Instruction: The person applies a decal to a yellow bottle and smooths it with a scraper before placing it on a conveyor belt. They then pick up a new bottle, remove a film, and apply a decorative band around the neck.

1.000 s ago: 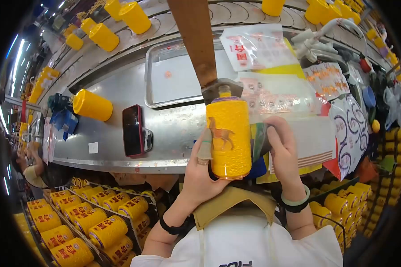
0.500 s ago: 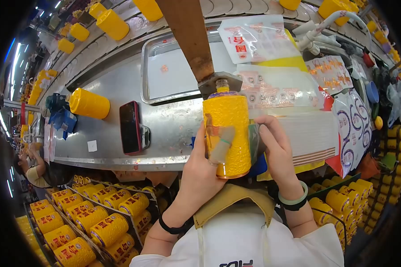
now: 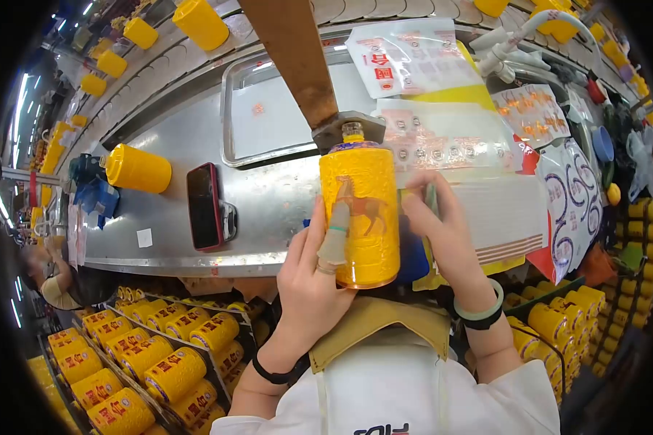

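I see both hands up in front of the chest, holding one yellow bottle [image 3: 360,214] upright between them, just above the near edge of the metal table [image 3: 268,196]. The left hand [image 3: 308,279] is closed around the bottle's left side. Its covered forefinger [image 3: 335,235] lies flat on the front, beside the brown horse picture. The right hand [image 3: 442,232] is clasped against the right side with its thumb on the bottle wall. I cannot tell whether it holds anything else behind there.

The bottle's cap sits right under a metal bracket [image 3: 348,127] at the end of a brown bar [image 3: 286,58] that slants down from the top of the view.

On the table, a dark phone [image 3: 204,206] lies left of the bottle. A second yellow bottle [image 3: 138,169] lies on its side further left. A shallow steel tray [image 3: 268,116] sits behind them. Sheets of printed stickers [image 3: 442,145] spread out to the right (several overlap one another).

Below the table edge, on the left, crates [image 3: 152,362] hold rows of yellow bottles with red labels. A pale bangle [image 3: 482,312] circles the right wrist.
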Tool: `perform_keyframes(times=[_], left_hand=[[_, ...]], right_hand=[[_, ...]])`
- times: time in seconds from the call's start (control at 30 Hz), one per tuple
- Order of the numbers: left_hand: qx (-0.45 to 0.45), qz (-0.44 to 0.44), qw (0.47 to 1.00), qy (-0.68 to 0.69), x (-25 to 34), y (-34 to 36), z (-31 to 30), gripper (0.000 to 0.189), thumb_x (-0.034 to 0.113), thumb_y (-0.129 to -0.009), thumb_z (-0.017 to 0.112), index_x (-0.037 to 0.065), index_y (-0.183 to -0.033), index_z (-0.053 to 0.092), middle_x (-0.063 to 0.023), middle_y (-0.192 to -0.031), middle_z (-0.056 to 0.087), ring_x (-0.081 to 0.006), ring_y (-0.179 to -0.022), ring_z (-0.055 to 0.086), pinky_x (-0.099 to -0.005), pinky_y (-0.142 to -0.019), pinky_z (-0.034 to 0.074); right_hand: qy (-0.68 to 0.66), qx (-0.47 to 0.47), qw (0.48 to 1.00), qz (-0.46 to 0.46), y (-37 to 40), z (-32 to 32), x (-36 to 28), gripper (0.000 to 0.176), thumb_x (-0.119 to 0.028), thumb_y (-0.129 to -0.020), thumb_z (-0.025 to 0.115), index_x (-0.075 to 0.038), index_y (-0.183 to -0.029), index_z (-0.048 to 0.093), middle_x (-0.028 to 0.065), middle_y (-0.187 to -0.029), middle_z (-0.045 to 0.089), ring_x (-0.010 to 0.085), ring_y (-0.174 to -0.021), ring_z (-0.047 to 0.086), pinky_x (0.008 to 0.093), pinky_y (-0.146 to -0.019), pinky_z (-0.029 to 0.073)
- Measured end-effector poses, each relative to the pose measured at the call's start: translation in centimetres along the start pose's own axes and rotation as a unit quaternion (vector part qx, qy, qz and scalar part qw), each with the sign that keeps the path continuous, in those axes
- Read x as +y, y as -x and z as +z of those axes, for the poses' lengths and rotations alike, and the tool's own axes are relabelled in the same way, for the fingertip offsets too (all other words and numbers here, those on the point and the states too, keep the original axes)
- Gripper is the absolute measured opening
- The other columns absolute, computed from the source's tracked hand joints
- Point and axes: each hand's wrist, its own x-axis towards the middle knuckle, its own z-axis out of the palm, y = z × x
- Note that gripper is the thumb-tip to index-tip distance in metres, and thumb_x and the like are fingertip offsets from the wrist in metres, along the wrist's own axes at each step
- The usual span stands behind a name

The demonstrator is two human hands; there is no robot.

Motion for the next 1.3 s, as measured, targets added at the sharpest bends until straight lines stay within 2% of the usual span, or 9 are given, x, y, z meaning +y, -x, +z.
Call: perform_keyframes(times=[0.63,0.73,0.87,0.93,1.0,1.03,1.07,1.13,1.3], left_hand=[[0.015,-0.003,1.000,0.020,0.0,0.1,0.8,0.087,0.008,-0.064,0.091,-0.007,-0.142,0.056,-0.0282,-0.155,0.049,-0.0397,-0.106,0.066,-0.0424,-0.089,0.058],[0.006,0.012,1.000,-0.020,0.6,0.0,0.3,0.100,0.004,-0.062,0.092,-0.005,-0.151,0.048,-0.0270,-0.148,0.056,-0.0406,-0.106,0.067,-0.0426,-0.090,0.057],[-0.044,-0.037,0.995,0.083,-0.1,0.2,-1.0,0.102,0.010,-0.069,0.093,-0.004,-0.156,0.041,-0.0249,-0.161,0.041,-0.0377,-0.130,0.056,-0.0441,-0.107,0.049],[-0.064,-0.083,0.979,0.174,-0.8,0.3,-1.2,0.100,0.012,-0.074,0.091,-0.004,-0.157,0.037,-0.0239,-0.165,0.033,-0.0372,-0.139,0.049,-0.0452,-0.114,0.044],[-0.052,-0.135,0.900,0.412,-2.2,0.3,-0.3,0.110,0.022,-0.083,0.089,0.002,-0.165,0.019,-0.0195,-0.169,0.029,-0.0292,-0.153,0.036,-0.0459,-0.124,0.032],[-0.031,-0.175,0.844,0.506,-2.2,-0.1,0.3,0.093,0.024,-0.098,0.073,0.003,-0.167,0.014,-0.0190,-0.168,0.031,-0.0297,-0.153,0.035,-0.0445,-0.125,0.030],[-0.029,-0.176,0.844,0.506,-2.0,-0.8,0.6,0.093,0.024,-0.098,0.073,0.003,-0.167,0.014,-0.0190,-0.168,0.031,-0.0297,-0.153,0.035,-0.0445,-0.125,0.030],[0.014,-0.297,0.686,0.664,-1.6,-2.2,0.8,0.079,0.005,-0.102,0.062,-0.001,-0.165,0.015,-0.0160,-0.165,0.033,-0.0245,-0.151,0.035,-0.0410,-0.125,0.028],[-0.050,-0.280,0.726,0.627,-1.3,-2.9,1.2,0.072,0.009,-0.104,0.062,-0.001,-0.163,0.021,-0.0131,-0.158,0.042,-0.0217,-0.145,0.043,-0.0389,-0.121,0.035]], right_hand=[[0.051,-0.042,0.998,-0.020,-2.3,0.1,1.2,0.025,-0.015,-0.094,0.077,-0.006,-0.101,0.055,-0.0011,-0.095,0.055,0.0071,-0.092,0.052,0.0258,-0.083,0.046],[0.024,-0.063,0.998,0.013,-2.5,-0.3,0.6,0.023,-0.015,-0.094,0.076,-0.006,-0.102,0.056,-0.0014,-0.095,0.057,0.0065,-0.091,0.053,0.0253,-0.083,0.046],[-0.001,-0.059,0.998,0.035,-1.9,-0.4,0.0,0.021,-0.015,-0.095,0.076,-0.007,-0.103,0.058,-0.0024,-0.095,0.059,0.0058,-0.091,0.054,0.0249,-0.083,0.046],[-0.028,-0.066,0.997,0.041,-1.3,-0.1,-0.1,0.021,-0.015,-0.095,0.076,-0.007,-0.103,0.058,-0.0029,-0.095,0.058,0.0056,-0.090,0.054,0.0248,-0.083,0.046],[-0.002,-0.056,0.998,0.025,-0.4,0.4,-0.4,0.020,-0.014,-0.095,0.076,-0.008,-0.102,0.057,-0.0038,-0.093,0.056,0.0045,-0.088,0.052,0.0234,-0.079,0.044],[0.028,-0.043,0.999,0.015,-0.3,0.5,0.1,0.024,-0.013,-0.093,0.078,-0.008,-0.102,0.056,-0.0045,-0.091,0.054,0.0035,-0.083,0.049,0.0219,-0.074,0.042],[0.029,-0.044,0.998,0.015,-0.2,0.6,0.5,0.024,-0.013,-0.093,0.078,-0.008,-0.102,0.056,-0.0045,-0.091,0.054,0.0035,-0.083,0.049,0.0219,-0.074,0.042],[0.075,-0.043,0.996,-0.019,-0.2,0.7,1.0,0.031,-0.015,-0.091,0.082,-0.008,-0.103,0.054,-0.0045,-0.090,0.053,0.0034,-0.079,0.047,0.0211,-0.068,0.040],[0.070,-0.037,0.997,-0.018,0.0,1.3,0.9,0.039,-0.017,-0.088,0.085,-0.010,-0.105,0.050,-0.0045,-0.088,0.051,0.0039,-0.077,0.045,0.0211,-0.066,0.039]])
